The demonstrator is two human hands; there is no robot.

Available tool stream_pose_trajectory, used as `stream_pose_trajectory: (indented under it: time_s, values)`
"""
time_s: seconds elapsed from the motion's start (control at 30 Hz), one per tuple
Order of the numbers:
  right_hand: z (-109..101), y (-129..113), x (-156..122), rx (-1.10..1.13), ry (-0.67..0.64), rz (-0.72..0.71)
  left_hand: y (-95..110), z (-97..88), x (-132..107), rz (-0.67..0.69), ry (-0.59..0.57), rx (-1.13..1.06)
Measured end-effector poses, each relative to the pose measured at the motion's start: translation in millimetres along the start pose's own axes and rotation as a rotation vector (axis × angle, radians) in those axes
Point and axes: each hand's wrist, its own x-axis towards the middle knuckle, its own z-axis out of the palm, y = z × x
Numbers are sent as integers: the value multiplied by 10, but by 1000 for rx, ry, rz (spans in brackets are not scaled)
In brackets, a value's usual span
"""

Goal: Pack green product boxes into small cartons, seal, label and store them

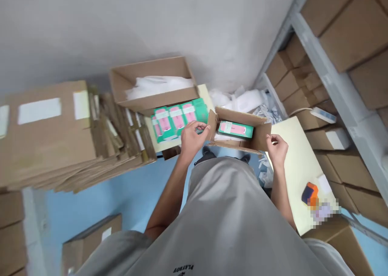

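Observation:
An opened cardboard box (pixel 263 138) is held in front of my body between both hands. Inside it lies a green and pink product box (pixel 235 129) with a white label. My left hand (pixel 193 138) pinches the left end flap of the cardboard box between thumb and fingers. At the opposite end, my right hand (pixel 277 147) grips the right flap with curled fingers. Several matching green and pink boxes (pixel 177 118) lie on a pale table just left of the held box.
A larger carton (pixel 154 100) with white bags stands behind the green boxes. Flattened cardboard (pixel 54 126) is stacked at left. A cream tabletop (pixel 291 146) on the right bears an orange and dark tool (pixel 309 194). Shelves of cartons (pixel 348 159) line the right; white wrapping (pixel 245 100) lies by the wall.

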Motion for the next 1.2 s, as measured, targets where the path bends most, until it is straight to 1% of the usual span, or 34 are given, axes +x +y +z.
stream_pose_trajectory:
  time_s: [0.07,0.1,0.17,0.23,0.3,0.4,0.5,0.57,0.6,0.63,0.7,0.8,0.87,0.9,0.97,1.03,1.1,1.2]
  values:
    - [344,-399,13,29,-25,-79,-239,-378,2,-22,39,-5]
    - [477,-579,26,37,-18,-114,-325,-513,-1,-44,44,-10]
    - [641,-894,69,37,20,-157,-420,-684,-1,-99,42,-21]
    - [668,-1143,106,22,58,-161,-427,-771,16,-119,50,-22]
    - [595,-1339,100,-1,85,-159,-390,-841,45,-105,44,-42]
    - [437,-1579,-1,-27,109,-197,-346,-991,91,-98,13,-135]
    - [375,-1812,-95,-12,106,-253,-345,-1197,122,-103,47,-244]
    - [425,-1969,-88,4,77,-285,-351,-1367,134,-109,112,-270]
    - [483,-2044,-62,16,53,-299,-356,-1463,139,-115,152,-264]
    - [562,-2115,-24,31,24,-312,-364,-1565,144,-121,193,-251]
    - [787,-2240,68,64,-44,-332,-397,-1780,162,-140,274,-217]
    - [1249,-2376,173,94,-174,-346,-510,-2065,213,-191,380,-152]
    - [1579,-2428,194,100,-277,-345,-632,-2182,258,-235,430,-110]
    - [1731,-2439,194,101,-328,-341,-704,-2212,279,-259,444,-95]
    - [1983,-2430,189,93,-413,-328,-864,-2221,313,-316,452,-76]
    - [2150,-2373,201,84,-471,-312,-1037,-2181,333,-380,435,-97]
    - [2245,-2264,248,120,-508,-278,-1224,-2124,346,-437,413,-185]
    - [2361,-2006,372,280,-570,-133,-1526,-2036,375,-551,409,-408]
